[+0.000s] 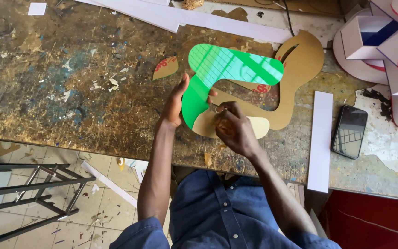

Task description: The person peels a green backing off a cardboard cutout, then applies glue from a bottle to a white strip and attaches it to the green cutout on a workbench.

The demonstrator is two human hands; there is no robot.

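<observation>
Head view: you stand at a worn worktop point(70, 83), its top scarred brown, flecked with paint and glue, scraps scattered on it; below its near edge is a tiled floor point(97, 207) with litter and a black metal frame stool point(33, 193). Your left hand point(177, 103) has its grip closed on the edge of a glossy green curved piece point(217, 74), thumb on front, fingers behind, holding it tilted up over the middle of the worktop. The piece is smooth, rounded, hooked in shape, and reflects a window grid. Your right hand point(233, 129) is clenched, fingertips pinching at the tan backing paper point(254, 127) that peels off the lower end of the green piece. Under both lies a brown cardboard cutout point(302, 64), curvy, matte, with a matching hole. Just right of it is a white strip point(321, 138), flat and rectangular, then a dark phone point(349, 131), face up. White foam-board letter shells point(383, 41) with blue inner faces are stacked at the far right corner. Long white strips point(199, 18) lie along the far edge.
</observation>
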